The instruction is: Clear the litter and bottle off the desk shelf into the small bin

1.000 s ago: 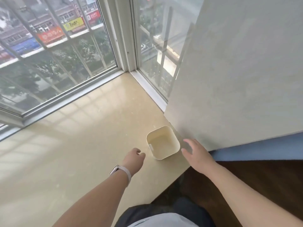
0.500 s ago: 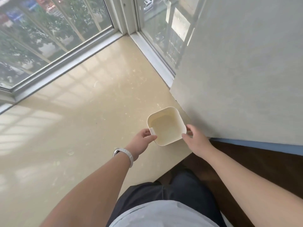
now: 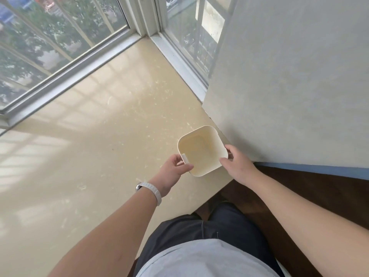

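Soft, overcast daylight comes through the far windows (image 3: 60, 41) and lays pale reflections of their frames across the glossy beige ledge (image 3: 89, 140) at left. Shadows are faint and diffuse, and the scene is evenly bright. The small bin (image 3: 199, 152) at centre is sharp. The wide-angle lens bows the window lines, and the near edges turn slightly soft.

The small bin (image 3: 201, 151) is cream inside and out, with a white tab (image 3: 184, 158) on its rim. Under the bin, the counter (image 3: 99, 136) is glossy beige, flecked with pale specks and crossed by a light grid of window reflections. Right of the bin, the wall (image 3: 289, 86) is mottled grey-white, edged below by a blue strip (image 3: 319, 169) over dark brown floor (image 3: 299, 192). Below the bin, a ribbed white watch strap (image 3: 154, 191), navy trousers (image 3: 199, 226) and a pale blue-grey shirt (image 3: 209, 258).
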